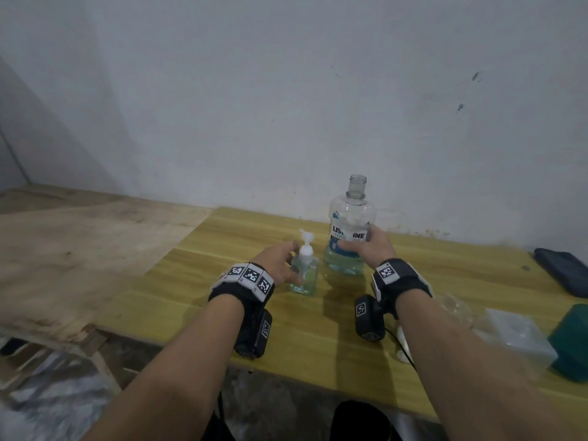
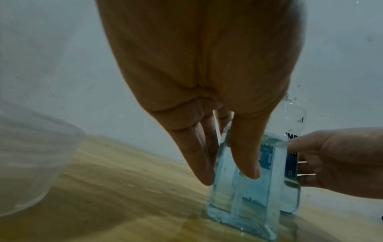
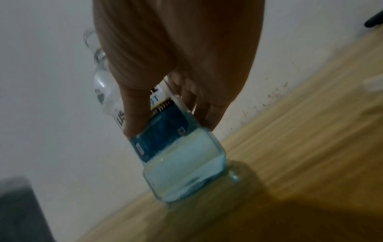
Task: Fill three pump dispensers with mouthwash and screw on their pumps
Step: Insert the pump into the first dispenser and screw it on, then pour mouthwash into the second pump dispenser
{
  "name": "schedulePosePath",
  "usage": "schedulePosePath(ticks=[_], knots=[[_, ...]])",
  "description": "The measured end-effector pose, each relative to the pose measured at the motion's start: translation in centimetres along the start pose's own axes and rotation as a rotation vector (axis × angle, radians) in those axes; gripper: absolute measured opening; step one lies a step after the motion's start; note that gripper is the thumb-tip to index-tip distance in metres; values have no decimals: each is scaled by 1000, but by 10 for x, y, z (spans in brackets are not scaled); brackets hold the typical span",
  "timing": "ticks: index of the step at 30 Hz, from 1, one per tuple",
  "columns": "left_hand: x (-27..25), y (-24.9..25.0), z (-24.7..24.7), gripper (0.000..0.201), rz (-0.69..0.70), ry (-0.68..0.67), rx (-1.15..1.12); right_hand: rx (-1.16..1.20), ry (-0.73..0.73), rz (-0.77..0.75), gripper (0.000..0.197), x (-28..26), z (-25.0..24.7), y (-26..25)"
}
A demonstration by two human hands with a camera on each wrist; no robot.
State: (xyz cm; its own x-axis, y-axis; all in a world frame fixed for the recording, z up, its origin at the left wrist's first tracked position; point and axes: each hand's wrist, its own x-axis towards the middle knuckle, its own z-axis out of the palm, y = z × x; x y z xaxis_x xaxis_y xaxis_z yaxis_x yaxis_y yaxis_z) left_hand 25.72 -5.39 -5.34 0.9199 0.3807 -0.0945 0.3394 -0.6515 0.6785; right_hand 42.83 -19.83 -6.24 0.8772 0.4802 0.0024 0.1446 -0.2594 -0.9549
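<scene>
both hands (image 1: 280,262) gripping: left dispenser (image 1: 304,275), right mouthwash bottle (image 1: 348,237) (uncapped)

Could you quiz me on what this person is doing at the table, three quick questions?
1. True or false: the mouthwash bottle has its cap on.
2. Which hand holds the pump dispenser: A) left hand, B) right hand?
3. Fill in: the dispenser's white pump is ___ the dispenser.

Key: 1. False, its neck is open. 2. A; the right hand's grip is round the mouthwash bottle, which stands on the table. 3. on.
</scene>
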Motion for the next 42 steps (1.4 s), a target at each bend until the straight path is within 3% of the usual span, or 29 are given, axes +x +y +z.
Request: schedulePosePath(ticks=[7,15,17,20,22,24,27,29,33,35,38,42], knots=[[0,-7,-4,71,-12,19,45,8,77,-91,38,-13,0,-6],[-20,-13,-26,74,-120,59,224,-2,93,-206,42,-36,-44,-64],[-28,-3,-25,75,-210,45,325,-19,127,-231,41,-46,-59,-79],[-47,26,-27,42,-322,53,593,-24,172,-260,44,-59,-84,-94],[-58,50,-25,32,-266,53,692,-19,191,-257,46,-70,-102,-101],[-62,78,-14,36,-139,-11,629,-26,204,-251,46,-82,-121,-103],[-55,122,21,61,76,-171,387,-49,239,-249,45,-99,-148,-104],[-44,142,52,81,173,-201,324,-70,261,-243,42,-109,-164,-102],[-23,162,115,101,216,-219,274,-115,301,-241,38,-125,-191,-89],[-16,165,138,92,200,-201,230,-141,304,-234,36,-129,-201,-80],[-6,164,152,56,210,-148,158,-166,297,-218,33,-128,-210,-67],[-3,166,123,50,229,-31,35,-176,278,-213,35,-120,-209,-62]])
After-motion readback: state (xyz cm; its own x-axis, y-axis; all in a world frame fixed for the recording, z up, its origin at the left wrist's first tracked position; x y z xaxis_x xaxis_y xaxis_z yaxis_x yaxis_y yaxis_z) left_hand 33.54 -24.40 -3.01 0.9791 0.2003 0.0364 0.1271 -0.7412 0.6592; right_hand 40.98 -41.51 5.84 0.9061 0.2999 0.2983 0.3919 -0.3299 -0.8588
